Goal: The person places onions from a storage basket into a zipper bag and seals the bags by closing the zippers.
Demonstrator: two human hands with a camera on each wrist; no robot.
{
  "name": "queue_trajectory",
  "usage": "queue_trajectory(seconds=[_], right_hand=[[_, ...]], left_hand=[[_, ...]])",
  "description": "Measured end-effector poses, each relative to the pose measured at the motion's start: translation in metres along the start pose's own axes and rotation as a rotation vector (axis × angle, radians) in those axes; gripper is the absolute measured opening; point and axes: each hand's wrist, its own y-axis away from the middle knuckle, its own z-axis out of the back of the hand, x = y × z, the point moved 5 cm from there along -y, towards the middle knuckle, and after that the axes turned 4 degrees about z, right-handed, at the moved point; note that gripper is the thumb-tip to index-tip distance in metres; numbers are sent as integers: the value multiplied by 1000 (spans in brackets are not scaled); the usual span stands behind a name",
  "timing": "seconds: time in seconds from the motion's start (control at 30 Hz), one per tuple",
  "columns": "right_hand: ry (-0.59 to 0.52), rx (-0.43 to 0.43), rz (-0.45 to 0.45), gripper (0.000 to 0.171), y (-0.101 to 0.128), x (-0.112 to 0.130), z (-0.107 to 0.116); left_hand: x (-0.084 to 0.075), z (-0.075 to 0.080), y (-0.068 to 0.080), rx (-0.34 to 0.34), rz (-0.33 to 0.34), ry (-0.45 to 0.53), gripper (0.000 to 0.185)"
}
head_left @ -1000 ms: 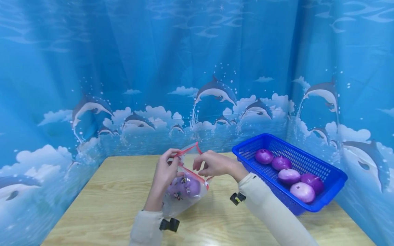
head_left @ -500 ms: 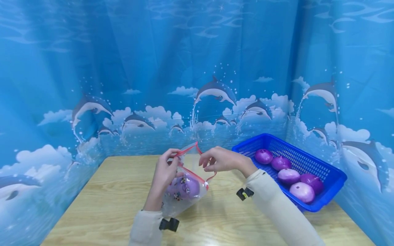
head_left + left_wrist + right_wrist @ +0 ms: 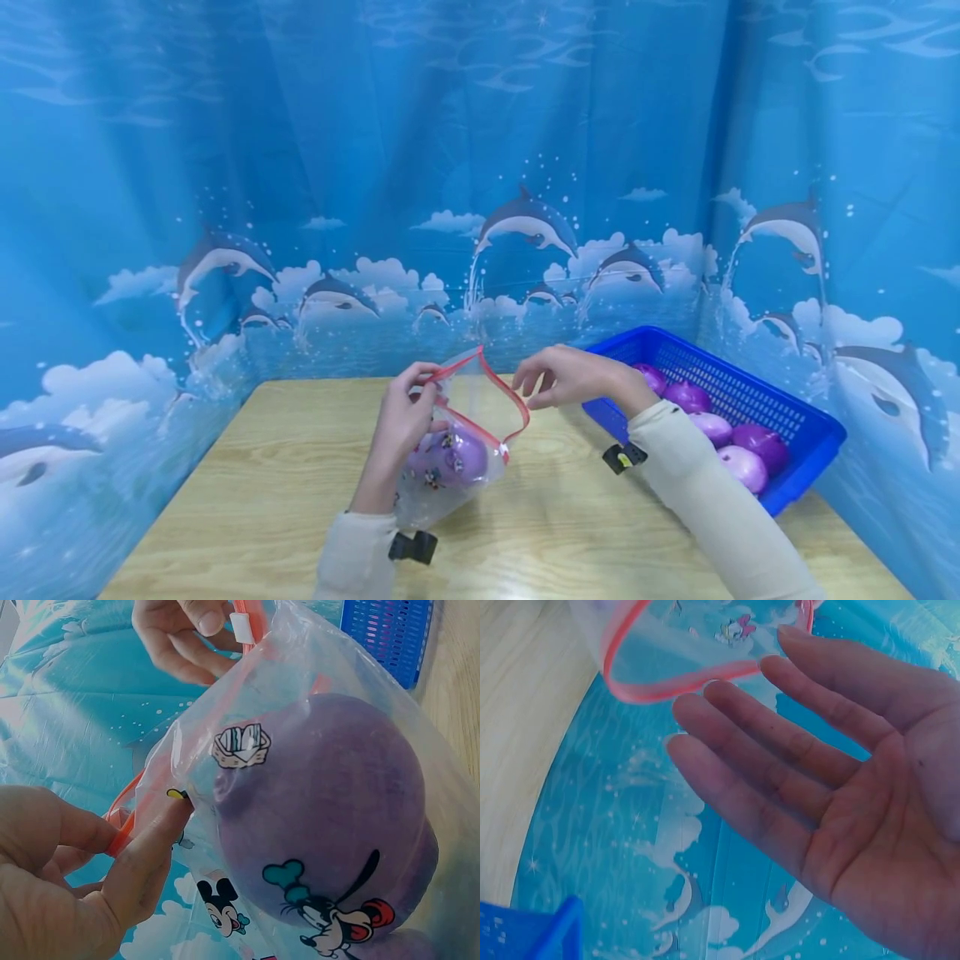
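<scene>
My left hand (image 3: 401,421) pinches the rim of a clear zip bag (image 3: 442,500) at its left side, thumb against the plastic. The bag has a red-edged mouth, a white slider (image 3: 242,628) and cartoon prints. Its mouth gapes toward the right. Inside sit purple onions (image 3: 322,802), seen through the film in the left wrist view. My right hand (image 3: 577,379) is just right of the bag's mouth, between it and the basket. In the right wrist view its fingers are relaxed and nearly straight, the palm bare, with fingertips close to the red rim (image 3: 641,694).
A blue perforated basket (image 3: 813,446) stands at the right of the wooden table (image 3: 285,483). Several purple onions (image 3: 759,446) lie in it, partly hidden behind my right forearm. A blue dolphin-print curtain (image 3: 420,167) surrounds the table's back and sides.
My right hand has drawn out of the bag's mouth and moved right toward the basket, its forearm now covering part of the basket. The left hand and bag have stayed in place.
</scene>
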Motion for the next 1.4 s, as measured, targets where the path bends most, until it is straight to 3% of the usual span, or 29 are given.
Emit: queue_trajectory(seconds=[1.2,1.4], right_hand=[[60,4,-174,36,77,-77,47],[-13,24,-215,38,92,-97,50]], left_hand=[[1,0,1,4,0,5,29],[1,0,1,3,6,3,29]])
